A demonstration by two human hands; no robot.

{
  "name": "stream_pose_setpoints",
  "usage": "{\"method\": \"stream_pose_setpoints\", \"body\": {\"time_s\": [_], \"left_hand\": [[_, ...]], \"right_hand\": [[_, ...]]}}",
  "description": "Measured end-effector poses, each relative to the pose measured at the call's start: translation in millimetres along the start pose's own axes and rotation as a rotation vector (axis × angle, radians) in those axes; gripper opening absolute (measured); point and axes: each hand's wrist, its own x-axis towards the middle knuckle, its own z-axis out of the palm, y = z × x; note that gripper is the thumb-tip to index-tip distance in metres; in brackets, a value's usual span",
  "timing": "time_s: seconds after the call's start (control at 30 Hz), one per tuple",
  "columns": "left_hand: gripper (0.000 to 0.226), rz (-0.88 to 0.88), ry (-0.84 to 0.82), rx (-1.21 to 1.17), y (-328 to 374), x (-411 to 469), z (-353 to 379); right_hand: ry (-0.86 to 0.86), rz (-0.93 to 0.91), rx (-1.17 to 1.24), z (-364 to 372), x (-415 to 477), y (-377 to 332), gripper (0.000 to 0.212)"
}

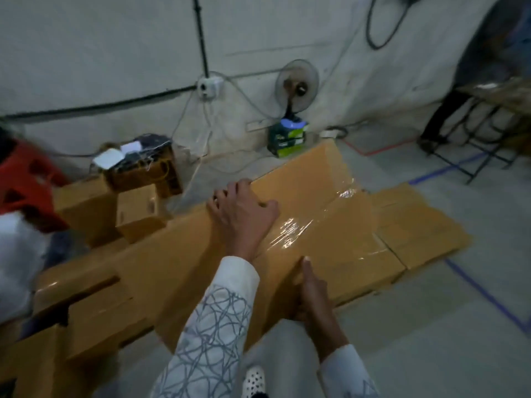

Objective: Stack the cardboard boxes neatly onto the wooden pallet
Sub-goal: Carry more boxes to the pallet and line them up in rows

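Observation:
A large brown cardboard box (321, 196), sealed with shiny clear tape, lies in the middle of the view among other boxes. My left hand (241, 214) reaches across its top, with the fingers curled over the far edge. My right hand (313, 294) grips the near edge, thumb lying up along the cardboard. A flatter box (416, 225) lies against its right side, lower down on the floor. More cardboard boxes (94, 308) sit to the left at the front. No wooden pallet shows under the boxes.
Two smaller boxes (138, 211) and an open box of cables (143, 165) stand by the wall. A red plastic stool (26, 182) is at the left. A fan (296, 84) and a green carton (287, 136) are at the back. A person (471, 67) stands by a metal table (494, 110). Blue tape lines (488, 297) mark the floor.

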Motion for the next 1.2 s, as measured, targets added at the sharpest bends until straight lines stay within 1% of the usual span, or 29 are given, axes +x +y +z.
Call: {"method": "stream_pose_setpoints", "body": {"time_s": [0.1,0.13,0.23,0.27,0.37,0.43,0.47,0.57,0.7,0.8,1.0,1.2], "left_hand": [[0.062,0.265,-0.077,0.109,71,7,25],[0.063,0.325,-0.107,0.121,91,9,35],[0.062,0.477,-0.157,0.155,142,20,71],[0.062,0.513,-0.168,0.164,157,23,83],[0.064,0.598,-0.233,0.161,202,27,120],[0.065,0.653,-0.295,0.146,231,28,145],[0.066,0.673,-0.325,0.136,244,27,157],[0.068,0.721,-0.415,0.117,280,19,195],[0.071,0.749,-0.533,0.141,326,-1,250],[0.072,0.766,-0.572,0.166,370,-16,297],[0.069,0.842,-0.597,0.216,488,-49,371],[0.065,0.876,-0.618,0.229,587,-62,424]], "right_hand": [[-0.078,0.108,0.316,-25,7,-5,0.092],[-0.097,0.131,0.389,-32,13,-7,0.093],[-0.087,0.187,0.576,-52,41,-17,0.120],[-0.071,0.195,0.611,-60,52,-21,0.121],[0.041,0.194,0.663,-89,66,-41,0.095],[0.116,0.205,0.665,-116,76,-51,0.084],[0.140,0.218,0.658,-128,83,-54,0.085],[0.206,0.290,0.687,-162,103,-59,0.099],[0.238,0.388,0.782,-210,138,-61,0.102],[0.221,0.435,0.826,-257,171,-67,0.101],[0.108,0.478,0.876,-376,218,-95,0.088],[0.074,0.509,0.932,-467,250,-138,0.091]]}}
